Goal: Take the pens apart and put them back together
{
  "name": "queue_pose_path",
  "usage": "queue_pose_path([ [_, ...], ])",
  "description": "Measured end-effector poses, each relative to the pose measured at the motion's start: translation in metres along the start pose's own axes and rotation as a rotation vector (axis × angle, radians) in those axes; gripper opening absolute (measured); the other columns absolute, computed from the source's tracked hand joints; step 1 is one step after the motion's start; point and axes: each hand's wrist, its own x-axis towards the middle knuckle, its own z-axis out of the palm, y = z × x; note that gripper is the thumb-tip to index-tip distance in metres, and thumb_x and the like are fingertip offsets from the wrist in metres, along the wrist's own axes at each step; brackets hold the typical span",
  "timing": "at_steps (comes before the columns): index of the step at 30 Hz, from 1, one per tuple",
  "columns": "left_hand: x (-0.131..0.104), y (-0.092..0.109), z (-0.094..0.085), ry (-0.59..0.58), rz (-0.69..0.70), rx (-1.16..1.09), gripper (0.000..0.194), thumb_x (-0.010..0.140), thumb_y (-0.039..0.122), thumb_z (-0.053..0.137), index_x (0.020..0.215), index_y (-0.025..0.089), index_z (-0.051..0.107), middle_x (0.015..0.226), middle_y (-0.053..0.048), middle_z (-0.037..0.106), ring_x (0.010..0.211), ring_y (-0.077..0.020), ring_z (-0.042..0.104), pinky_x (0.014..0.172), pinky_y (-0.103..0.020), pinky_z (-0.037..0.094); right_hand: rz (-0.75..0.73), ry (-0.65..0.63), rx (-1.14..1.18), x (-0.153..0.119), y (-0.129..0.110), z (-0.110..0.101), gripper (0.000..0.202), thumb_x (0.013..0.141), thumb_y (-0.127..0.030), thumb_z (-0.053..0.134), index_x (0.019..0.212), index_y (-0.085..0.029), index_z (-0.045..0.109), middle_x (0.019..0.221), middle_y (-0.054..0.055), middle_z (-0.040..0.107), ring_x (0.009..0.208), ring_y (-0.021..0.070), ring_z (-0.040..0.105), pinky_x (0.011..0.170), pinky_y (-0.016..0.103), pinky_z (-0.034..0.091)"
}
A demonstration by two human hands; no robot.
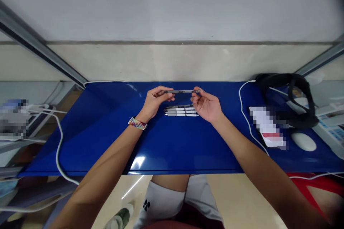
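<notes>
Left hand: pinches one end of a pen
Right hand: pinches its other end
Row of pens: lies on blue surface near right hand

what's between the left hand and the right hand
In the head view, one pen spans from the left hand to the right hand; lower in the picture, more pens lie on the blue table.

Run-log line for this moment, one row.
left hand: holds pen, one end | right hand: holds other end | other pens: side by side on blue table
</notes>
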Motion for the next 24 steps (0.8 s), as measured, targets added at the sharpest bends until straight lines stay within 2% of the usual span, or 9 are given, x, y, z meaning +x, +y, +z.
queue_pose_path([
  [5, -0.0006, 0.0007, 0.0008, 0.016, -0.003, 0.008, 0.032, 0.08, 0.037, 0.098, 0.104, 0.021, 0.085, 0.087, -0.003, 0.084, 0.076, -0.0159, 0.08, 0.079, -0.03, 0.066, 0.004, -0.014, -0.011, 0.0033, 0.0017, -0.0047, 0.017, 0.098, -0.021, 0.066, 0.112, -0.021, 0.076, 0.091, 0.004, 0.083, 0.083, 0.0156, 0.08, 0.083, 0.027, 0.071],
  [10, -0.0002, 0.0005, 0.0003, 0.008, -0.013, 0.019, 0.031, 0.081, 0.037, 0.097, 0.105, 0.022, 0.085, 0.088, -0.003, 0.084, 0.077, -0.0165, 0.08, 0.08, -0.031, 0.066, 0.009, -0.038, -0.002, 0.0012, 0.0024, -0.0032, 0.009, 0.095, -0.023, 0.07, 0.101, -0.021, 0.075, 0.083, 0.002, 0.081, 0.074, 0.0131, 0.078, 0.075, 0.023, 0.07],
  [13, -0.0003, 0.0001, 0.0004, 0.011, -0.007, 0.008, 0.031, 0.08, 0.037, 0.098, 0.104, 0.021, 0.085, 0.089, -0.003, 0.084, 0.077, -0.0157, 0.08, 0.08, -0.03, 0.066, -0.014, -0.032, 0.007, -0.0002, 0.0012, -0.0006, 0.017, 0.1, -0.028, 0.066, 0.111, -0.02, 0.076, 0.091, 0.004, 0.083, 0.083, 0.0145, 0.08, 0.081, 0.025, 0.071],
  [18, -0.0018, -0.0005, 0.0018, -0.006, -0.019, 0.028, 0.033, 0.081, 0.037, 0.098, 0.106, 0.02, 0.085, 0.088, -0.004, 0.084, 0.079, -0.0168, 0.081, 0.079, -0.03, 0.065, -0.001, 0.008, 0.068, -0.0009, -0.0015, 0.0021, 0.015, 0.097, -0.019, 0.064, 0.107, -0.02, 0.076, 0.084, 0.002, 0.08, 0.076, 0.0121, 0.078, 0.079, 0.022, 0.07],
  [22, -0.0018, 0.0, 0.0019, -0.007, -0.022, 0.036, 0.033, 0.081, 0.037, 0.097, 0.106, 0.02, 0.084, 0.089, -0.004, 0.084, 0.079, -0.0174, 0.081, 0.079, -0.031, 0.065, 0.02, 0.013, 0.111, -0.0023, -0.0026, 0.0027, 0.025, 0.103, -0.033, 0.061, 0.114, -0.017, 0.077, 0.086, 0.005, 0.08, 0.078, 0.0136, 0.078, 0.078, 0.022, 0.07],
  [24, -0.0016, 0.0006, 0.0016, -0.001, -0.021, 0.038, 0.033, 0.081, 0.037, 0.096, 0.106, 0.02, 0.084, 0.09, -0.004, 0.084, 0.079, -0.0172, 0.081, 0.079, -0.031, 0.065, 0.018, 0.011, 0.101, -0.0024, -0.0025, 0.0023, 0.026, 0.103, -0.033, 0.062, 0.118, -0.018, 0.077, 0.09, 0.005, 0.081, 0.08, 0.0137, 0.079, 0.08, 0.022, 0.07],
])
